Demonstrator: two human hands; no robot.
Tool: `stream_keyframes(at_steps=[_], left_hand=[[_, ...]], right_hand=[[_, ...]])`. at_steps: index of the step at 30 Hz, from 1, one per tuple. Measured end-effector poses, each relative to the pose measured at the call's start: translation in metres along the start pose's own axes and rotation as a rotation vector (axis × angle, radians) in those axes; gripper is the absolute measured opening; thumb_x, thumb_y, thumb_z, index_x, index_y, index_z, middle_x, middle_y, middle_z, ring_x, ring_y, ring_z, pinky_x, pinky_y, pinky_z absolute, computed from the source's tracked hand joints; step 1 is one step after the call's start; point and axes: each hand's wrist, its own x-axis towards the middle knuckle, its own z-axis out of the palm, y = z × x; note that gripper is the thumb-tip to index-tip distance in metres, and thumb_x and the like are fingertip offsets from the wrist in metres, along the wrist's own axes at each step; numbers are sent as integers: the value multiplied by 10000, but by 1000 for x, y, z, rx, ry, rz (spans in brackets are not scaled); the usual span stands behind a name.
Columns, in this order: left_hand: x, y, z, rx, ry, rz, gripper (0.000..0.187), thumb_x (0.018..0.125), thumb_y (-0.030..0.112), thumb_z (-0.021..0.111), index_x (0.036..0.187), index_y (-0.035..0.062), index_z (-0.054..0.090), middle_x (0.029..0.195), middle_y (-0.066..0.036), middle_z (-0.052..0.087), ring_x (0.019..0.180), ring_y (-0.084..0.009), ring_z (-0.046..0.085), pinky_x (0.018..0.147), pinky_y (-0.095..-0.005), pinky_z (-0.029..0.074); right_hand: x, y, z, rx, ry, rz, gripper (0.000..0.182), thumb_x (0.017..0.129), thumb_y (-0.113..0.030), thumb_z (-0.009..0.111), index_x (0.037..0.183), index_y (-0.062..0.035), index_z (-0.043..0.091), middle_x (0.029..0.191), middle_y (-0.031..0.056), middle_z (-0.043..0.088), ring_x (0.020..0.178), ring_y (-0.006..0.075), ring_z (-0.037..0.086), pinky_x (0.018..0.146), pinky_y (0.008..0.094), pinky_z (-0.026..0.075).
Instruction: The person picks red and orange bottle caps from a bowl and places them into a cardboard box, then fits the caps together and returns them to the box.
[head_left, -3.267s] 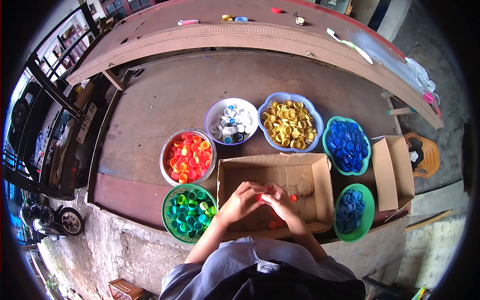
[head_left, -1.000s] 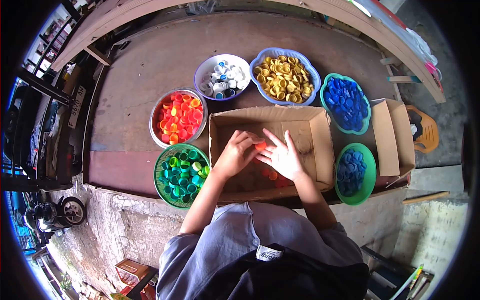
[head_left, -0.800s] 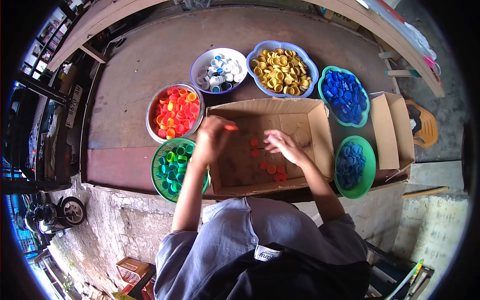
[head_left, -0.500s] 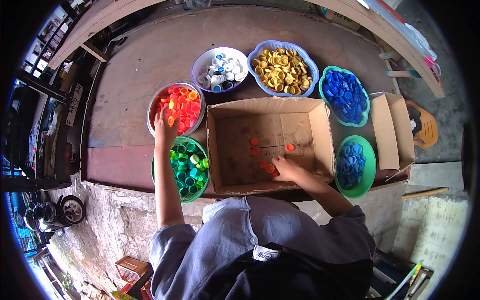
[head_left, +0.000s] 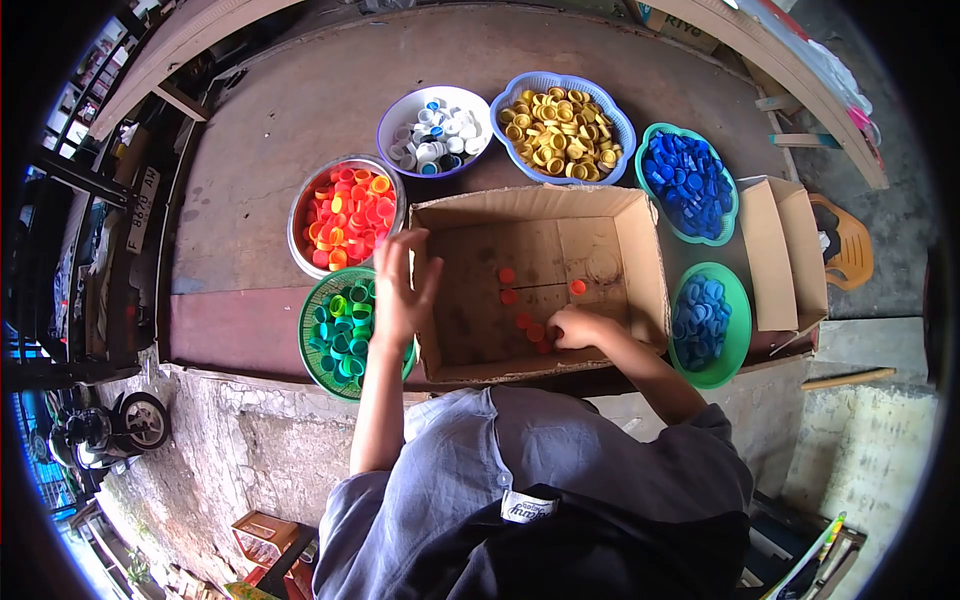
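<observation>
My left hand point(head_left: 402, 290) is raised over the left wall of the cardboard box point(head_left: 640, 215), fingers apart and nothing visible in them. Below and left of it stands a green basket of green bottle caps point(head_left: 342, 335); beyond is a metal bowl of red and orange caps point(head_left: 350, 215). Inside the box, my right hand point(head_left: 582, 328) is low over the floor with its fingers pinched together; whatever they hold is hidden. Right beside its fingertips lies an orange cap point(head_left: 536, 333). Several more red-orange caps lie on the box floor, among them a separate cap point(head_left: 578, 287).
Behind the box stand a bowl of white caps point(head_left: 440, 130) and a blue basket of yellow caps point(head_left: 560, 135). To the right are a basket of dark blue caps point(head_left: 690, 185), a green bowl of light blue caps point(head_left: 703, 315) and a folded cardboard piece point(head_left: 770, 255).
My left hand has left the bowl of red and orange caps and moved right and toward me, to the box's left wall. My right hand stays low in the box, its fingers drawn closer together.
</observation>
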Motion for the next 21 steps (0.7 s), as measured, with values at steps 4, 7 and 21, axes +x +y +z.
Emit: stream_keyframes(at_steps=[4, 7, 21], left_hand=[[-16, 21, 21, -162, -304, 17, 350, 734, 49, 647, 1066, 32, 535, 988, -103, 545, 882, -211, 529, 740, -306, 443], [-20, 33, 38, -342, -451, 75, 368, 741, 80, 663, 1088, 41, 546, 1024, -112, 549, 866, -223, 547, 763, -315, 460], [-24, 25, 30, -385, -439, 54, 312, 720, 73, 682, 1014, 20, 594, 930, -107, 592, 904, -237, 573, 799, -330, 462]], right_hand=[[-4, -1, -19, 682, 23, -57, 123, 827, -109, 579, 913, -21, 594, 827, 48, 618, 798, 118, 604, 689, 253, 498], [-15, -22, -33, 1152, 52, -277, 154, 858, -108, 558, 991, -36, 527, 933, 45, 572, 876, 128, 578, 754, 267, 502], [-7, -74, -31, 1538, 233, -429, 138, 860, -68, 546, 956, -81, 447, 949, 24, 516, 912, 156, 578, 780, 272, 515]])
